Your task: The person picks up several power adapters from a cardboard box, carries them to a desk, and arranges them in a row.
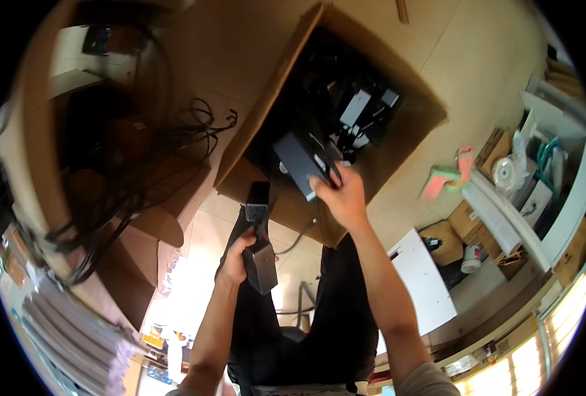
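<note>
Both hands are occupied: the left hand is closed around a grey power brick, held clear above the lap, while the right hand grips a flat dark device at the cardboard box opening. Risk noted: trailing cables inside could snag and drag neighbouring items out.

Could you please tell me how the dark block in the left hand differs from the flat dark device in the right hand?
The block in the left hand is small and chunky; the flat device in the right hand is wider and thin. The block is held over the person's lap, while the flat device is at the open cardboard box. Both are dark grey and gripped in one hand.
</note>
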Available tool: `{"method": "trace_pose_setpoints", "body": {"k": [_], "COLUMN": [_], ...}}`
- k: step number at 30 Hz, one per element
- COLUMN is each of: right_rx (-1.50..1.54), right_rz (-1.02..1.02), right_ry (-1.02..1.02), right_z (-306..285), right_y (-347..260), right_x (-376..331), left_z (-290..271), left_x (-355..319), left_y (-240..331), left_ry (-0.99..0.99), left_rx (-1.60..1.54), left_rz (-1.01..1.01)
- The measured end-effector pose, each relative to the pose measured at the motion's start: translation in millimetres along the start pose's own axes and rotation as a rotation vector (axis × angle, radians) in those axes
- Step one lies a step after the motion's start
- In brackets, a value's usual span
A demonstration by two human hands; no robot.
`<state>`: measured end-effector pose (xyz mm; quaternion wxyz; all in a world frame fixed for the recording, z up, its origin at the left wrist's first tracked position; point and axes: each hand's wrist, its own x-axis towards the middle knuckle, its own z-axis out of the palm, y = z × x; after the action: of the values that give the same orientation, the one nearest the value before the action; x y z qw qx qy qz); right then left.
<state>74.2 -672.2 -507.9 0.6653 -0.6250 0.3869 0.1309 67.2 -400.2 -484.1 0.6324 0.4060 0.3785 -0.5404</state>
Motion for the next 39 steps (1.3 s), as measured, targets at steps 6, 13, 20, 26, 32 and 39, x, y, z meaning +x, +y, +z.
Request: {"method": "trace_pose_setpoints", "body": {"k": [6, 13, 20, 26, 32, 39], "right_rx": [-0.27, -0.153, -0.119, -0.05, 0.023, -0.117], "right_rz": [-0.155, -0.201, -0.28, -0.387, -0.494, -0.522], "right_ry": [-0.014, -0.192, -0.18, -0.081, -0.051, -0.212], "right_z": [-40.6, -80.8, -31.1, 44.4, 147.8, 229.3], "right_y": [-57.8, -182.6, -290.9, -347.7, -398.4, -472.2], "right_x": [-137.3, -260.4, -330.8, -359.9, -344.8, -301.7], "left_z": [36.0, 72.5, 79.3, 40.3, -8.1, -24.5], "left_x": [-139.2, -307.4, -424.2, -480.1, -456.3, -467.9], "left_y": [-33.0, -72.1, -58.0, 2.7, 67.3, 137.5], "left_ry": [-0.04, -0.152, -0.294, -0.307, -0.365, -0.148], "left_rx": [-0.164, -0.429, -0.539, -0.516, -0.326, -0.438], "left_rz": [0.089, 0.298, 0.54, 0.483, 0.694, 0.682]}}
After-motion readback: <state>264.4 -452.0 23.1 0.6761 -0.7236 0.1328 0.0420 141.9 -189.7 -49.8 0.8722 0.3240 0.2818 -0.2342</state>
